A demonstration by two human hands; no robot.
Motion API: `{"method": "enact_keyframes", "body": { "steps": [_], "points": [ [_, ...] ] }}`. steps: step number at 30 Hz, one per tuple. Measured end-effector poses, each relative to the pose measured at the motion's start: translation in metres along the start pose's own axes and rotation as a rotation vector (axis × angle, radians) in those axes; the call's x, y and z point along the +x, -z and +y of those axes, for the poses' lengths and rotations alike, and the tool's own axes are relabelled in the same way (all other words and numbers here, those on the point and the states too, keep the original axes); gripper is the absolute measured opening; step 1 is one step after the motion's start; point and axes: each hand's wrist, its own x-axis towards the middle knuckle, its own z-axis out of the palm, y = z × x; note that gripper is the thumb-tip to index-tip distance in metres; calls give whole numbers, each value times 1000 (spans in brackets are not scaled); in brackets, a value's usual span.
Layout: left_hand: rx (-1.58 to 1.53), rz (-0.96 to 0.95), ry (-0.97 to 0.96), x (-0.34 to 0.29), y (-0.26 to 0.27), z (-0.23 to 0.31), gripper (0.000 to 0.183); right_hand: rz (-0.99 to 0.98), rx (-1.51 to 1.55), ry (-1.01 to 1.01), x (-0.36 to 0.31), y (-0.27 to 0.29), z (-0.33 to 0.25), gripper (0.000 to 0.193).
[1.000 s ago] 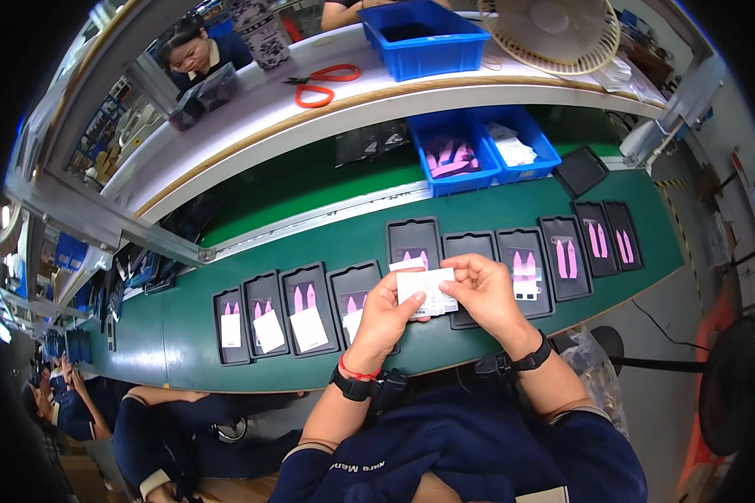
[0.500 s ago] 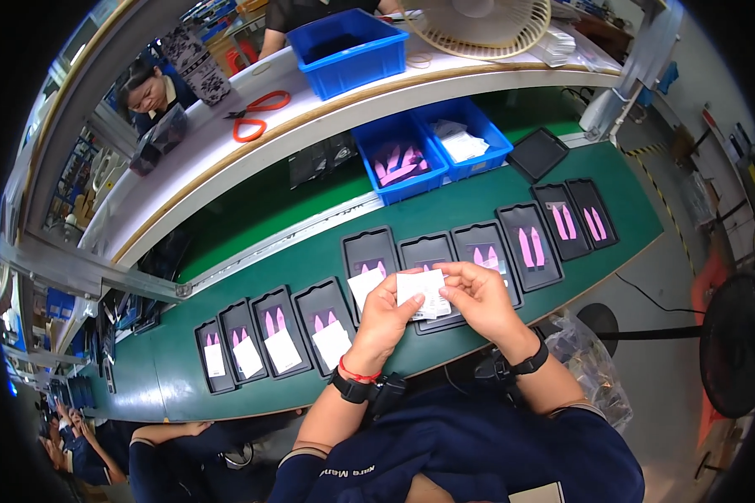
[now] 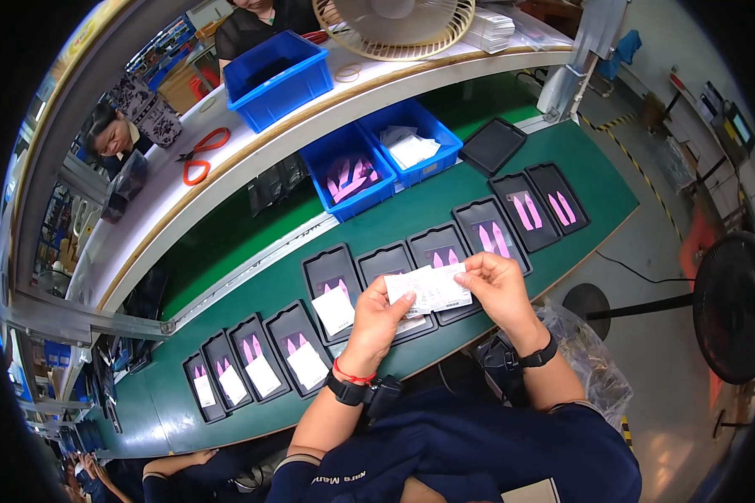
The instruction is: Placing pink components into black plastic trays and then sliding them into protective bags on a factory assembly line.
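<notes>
White printed paper slips [image 3: 428, 290] are pinched between my two hands above the middle of the row of black trays. My left hand [image 3: 374, 320] grips their left side with its thumb on top. On the right edge, the thumb and fingers of my right hand [image 3: 496, 287] are closed on a slip fanned out sideways. Under my hands lies a black tray [image 3: 383, 258], partly hidden. Just left, another black tray [image 3: 321, 261] holds pink pointed pieces and a white slip [image 3: 333, 311]. To the right, a tray [image 3: 485, 214] shows pink pieces [image 3: 495, 241] on a dark card.
Several trays with slips, like this tray [image 3: 279, 316], line the green table [image 3: 164, 377] leftward. Blue bins hold pink pieces [image 3: 348, 178] and white slips [image 3: 408, 147]. An extra black tray [image 3: 495, 144] lies beyond. Red-handled scissors [image 3: 203, 157] and a fan [image 3: 394, 25] occupy the shelf.
The slips have spread apart sideways, and my right hand has shifted right with one edge. The view has turned, so trays and bins appear farther left.
</notes>
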Motion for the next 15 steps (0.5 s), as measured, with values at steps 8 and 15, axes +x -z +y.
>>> {"method": "enact_keyframes", "body": {
  "steps": [8,15],
  "points": [
    [7,17,16,4,-4,1,18,130,-409,52,14,9,17,10],
    [31,-41,-3,13,-18,-3,20,-102,-10,21,0,-1,-1,25]
  ]
}}
